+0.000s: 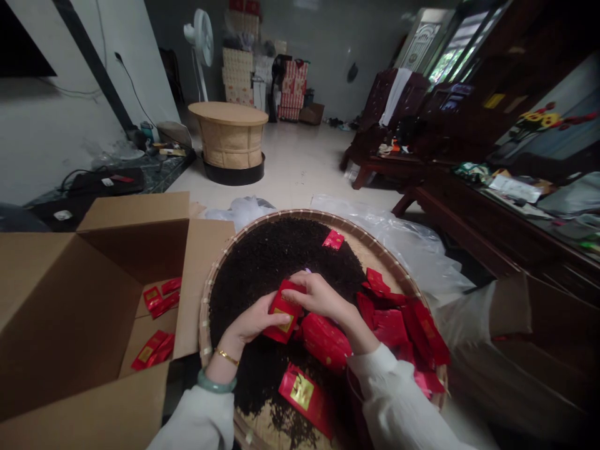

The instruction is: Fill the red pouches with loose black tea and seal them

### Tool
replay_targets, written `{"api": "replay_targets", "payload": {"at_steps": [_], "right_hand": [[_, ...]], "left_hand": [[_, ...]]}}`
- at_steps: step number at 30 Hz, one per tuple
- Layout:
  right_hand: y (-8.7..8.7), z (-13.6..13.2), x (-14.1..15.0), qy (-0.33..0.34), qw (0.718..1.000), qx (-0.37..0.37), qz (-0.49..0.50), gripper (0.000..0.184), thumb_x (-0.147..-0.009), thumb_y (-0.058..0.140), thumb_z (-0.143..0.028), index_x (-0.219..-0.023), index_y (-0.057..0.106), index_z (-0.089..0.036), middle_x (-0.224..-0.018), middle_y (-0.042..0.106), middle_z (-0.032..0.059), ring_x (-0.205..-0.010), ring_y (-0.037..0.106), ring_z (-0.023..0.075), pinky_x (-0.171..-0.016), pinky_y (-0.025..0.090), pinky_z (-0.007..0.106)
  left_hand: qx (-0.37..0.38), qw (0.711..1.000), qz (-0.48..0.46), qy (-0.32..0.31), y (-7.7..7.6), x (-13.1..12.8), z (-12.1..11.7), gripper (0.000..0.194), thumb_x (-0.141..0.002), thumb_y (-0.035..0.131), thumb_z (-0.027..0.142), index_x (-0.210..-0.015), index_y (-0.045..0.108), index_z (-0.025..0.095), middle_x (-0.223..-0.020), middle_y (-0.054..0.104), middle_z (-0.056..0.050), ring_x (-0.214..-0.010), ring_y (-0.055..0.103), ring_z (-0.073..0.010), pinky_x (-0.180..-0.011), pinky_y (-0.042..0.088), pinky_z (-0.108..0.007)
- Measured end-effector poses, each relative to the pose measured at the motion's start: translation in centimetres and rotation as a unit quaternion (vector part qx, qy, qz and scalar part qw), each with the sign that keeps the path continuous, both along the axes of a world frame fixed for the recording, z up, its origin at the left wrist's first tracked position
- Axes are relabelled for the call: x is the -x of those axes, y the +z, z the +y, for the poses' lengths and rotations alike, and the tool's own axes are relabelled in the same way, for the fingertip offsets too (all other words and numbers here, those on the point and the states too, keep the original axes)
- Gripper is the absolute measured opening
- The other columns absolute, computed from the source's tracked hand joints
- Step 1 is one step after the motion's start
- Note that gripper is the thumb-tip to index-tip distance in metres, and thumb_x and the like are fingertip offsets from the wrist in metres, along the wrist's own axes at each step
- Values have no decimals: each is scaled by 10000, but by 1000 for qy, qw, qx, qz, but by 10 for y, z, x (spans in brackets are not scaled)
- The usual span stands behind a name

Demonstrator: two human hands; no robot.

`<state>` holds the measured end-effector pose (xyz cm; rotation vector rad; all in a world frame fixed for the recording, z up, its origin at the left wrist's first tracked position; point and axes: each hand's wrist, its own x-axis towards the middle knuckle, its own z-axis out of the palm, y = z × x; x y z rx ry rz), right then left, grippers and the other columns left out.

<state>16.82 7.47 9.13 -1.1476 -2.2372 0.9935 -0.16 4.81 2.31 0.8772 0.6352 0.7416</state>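
Observation:
Both my hands grip one red packet with a gold label (282,317) above a round woven bamboo tray (202,325). My left hand (257,317) holds its left side, thumb across the front. On its upper right, my right hand (315,292) is closed with fingers at the top. Loose dark tea leaves (262,256) cover much of the tray. Beneath my right wrist lies another red packet (325,342), and a gold-labelled red packet (304,397) rests nearer to me. Several red packets (391,328) are heaped at the tray's right, and a small red packet (334,240) sits on the leaves.
An open cardboard box (201,281) stands at the left with several red packets (154,350) inside. Clear plastic sheeting (407,237) lies behind the tray. Farther off are a round woven basket (232,137), a white fan (203,37) and dark wooden furniture (450,212).

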Motion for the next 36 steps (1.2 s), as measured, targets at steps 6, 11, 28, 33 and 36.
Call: {"api": "replay_targets", "payload": {"at_steps": [6,11,28,33,36], "right_hand": [[-7,-1,4,-8,998,15,63,164,-837,538,-223,-687,553,-157,-689,537,-15,-663,502,121,-633,398,238],[-22,0,4,-37,990,81,109,142,-795,577,-253,-910,568,-172,-802,614,6,-716,568,148,-634,447,252],[-50,-22,18,-276,888,141,339,277,-608,751,-410,-671,607,-182,-615,596,-15,-562,531,134,-571,445,266],[-47,-21,17,-288,877,148,354,295,-552,786,-404,-593,592,-186,-545,566,-32,-515,497,121,-558,428,263],[-46,-21,18,-294,874,141,360,296,-556,782,-414,-578,592,-188,-534,556,-39,-508,481,113,-559,429,260]], "left_hand": [[71,994,-53,66,1,-4,0,643,-719,694,535,-1188,559,116,-940,718,-120,-702,685,-197,-654,515,-284],[49,996,-27,68,1,-4,1,681,-701,718,520,-1219,549,113,-886,726,-104,-650,678,-182,-641,497,-268],[-21,982,18,188,0,-8,4,517,-656,751,490,-1020,689,128,-966,730,-98,-830,670,-212,-742,497,-270],[-34,969,17,244,2,-7,5,366,-597,809,396,-835,741,127,-795,745,-52,-669,649,-153,-649,497,-229],[5,970,-11,243,5,-6,5,335,-550,833,366,-758,740,119,-690,733,-45,-589,637,-144,-599,502,-233]]}}
